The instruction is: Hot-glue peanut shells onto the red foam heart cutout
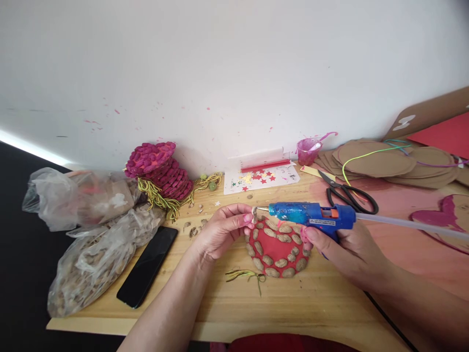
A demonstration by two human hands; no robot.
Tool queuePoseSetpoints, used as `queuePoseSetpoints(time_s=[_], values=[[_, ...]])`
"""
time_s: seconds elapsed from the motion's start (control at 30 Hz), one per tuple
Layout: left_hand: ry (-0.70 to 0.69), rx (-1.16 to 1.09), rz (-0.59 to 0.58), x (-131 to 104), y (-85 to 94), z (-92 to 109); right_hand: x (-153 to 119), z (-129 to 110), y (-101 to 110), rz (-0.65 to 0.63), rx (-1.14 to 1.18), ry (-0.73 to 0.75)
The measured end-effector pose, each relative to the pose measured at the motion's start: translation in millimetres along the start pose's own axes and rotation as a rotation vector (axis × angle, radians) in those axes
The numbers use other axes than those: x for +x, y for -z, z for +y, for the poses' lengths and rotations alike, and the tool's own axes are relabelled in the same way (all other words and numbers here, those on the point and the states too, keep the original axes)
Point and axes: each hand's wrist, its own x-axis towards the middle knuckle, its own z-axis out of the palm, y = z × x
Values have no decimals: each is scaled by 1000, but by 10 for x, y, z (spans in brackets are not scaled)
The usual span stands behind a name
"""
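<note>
Between the thumb and fingers of my left hand (223, 227) is a peanut shell (254, 215), held up over the table. My right hand (351, 249) grips a blue hot glue gun (311, 215), its metal nozzle pointing left and meeting the shell, or very close to it. A clear glue stick (410, 225) sticks out of the gun's back end. Below both hands lies a red disc (273, 248) with peanut shells set in rings on it; the gun and fingers hide its upper right part. A yellow-green yarn tassel (244, 275) lies at its lower left.
Plastic bags (98, 264), one with peanut shells, and a black phone (148, 266) lie left. Purple shell-covered discs (164, 171) are stacked behind. Star stickers (256, 178), a paint cup (308, 150), black scissors (348, 193) and cardboard discs (377, 159) stand toward the wall. The gun's cord (388, 318) runs front right.
</note>
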Motion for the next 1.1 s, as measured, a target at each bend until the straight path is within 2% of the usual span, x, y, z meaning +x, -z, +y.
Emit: queuePoseSetpoints(time_s=[0.23, 0.57, 0.73, 1.1], values=[[2, -19, -5, -10, -11, 7, 10, -27, 5, 15, 18, -8], [-24, -117, 5, -3, -2, 20, -79, 33, -27, -93, 67, -9], [-26, -112, 7, -7, -19, 11, -90, 44, -35, -50, 40, -11], [-17, -117, 14, 0, -33, -4, -112, 71, -39, -60, 44, -1]])
